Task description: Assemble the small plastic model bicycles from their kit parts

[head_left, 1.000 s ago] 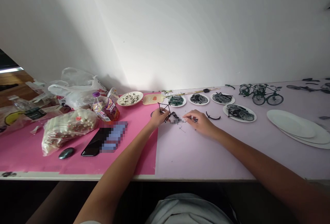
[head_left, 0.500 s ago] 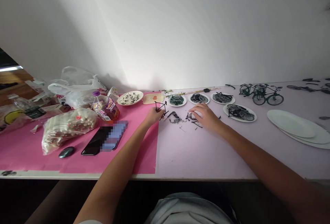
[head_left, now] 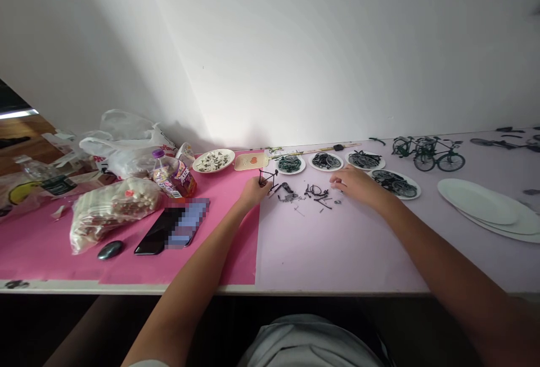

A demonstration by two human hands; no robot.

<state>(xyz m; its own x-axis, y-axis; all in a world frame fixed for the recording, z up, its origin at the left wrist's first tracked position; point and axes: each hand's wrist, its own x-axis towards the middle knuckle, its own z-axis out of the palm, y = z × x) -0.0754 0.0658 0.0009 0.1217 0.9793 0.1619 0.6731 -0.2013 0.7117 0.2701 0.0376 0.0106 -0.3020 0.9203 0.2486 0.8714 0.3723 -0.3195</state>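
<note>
My left hand (head_left: 253, 191) is closed on a small black toy bicycle frame (head_left: 268, 177), held upright at the seam between the pink sheet (head_left: 63, 243) and the pale lilac tabletop (head_left: 337, 249). My right hand (head_left: 356, 183) lies low over the table to the right, fingers curled, between a scatter of small black parts (head_left: 317, 193) and a white plate of wheels (head_left: 393, 184). Whether it holds anything is hidden.
Three small plates of bicycle parts (head_left: 325, 161) line the back. Assembled green toy bicycles (head_left: 428, 154) stand at the back right, stacked white plates (head_left: 485, 209) to their right. On the pink sheet lie a phone (head_left: 169, 227), a mouse (head_left: 109, 250), a bottle (head_left: 171, 175) and plastic bags (head_left: 113, 204).
My right hand has moved right and back, away from the loose parts toward the plate of wheels. My left hand keeps the frame in nearly the same place.
</note>
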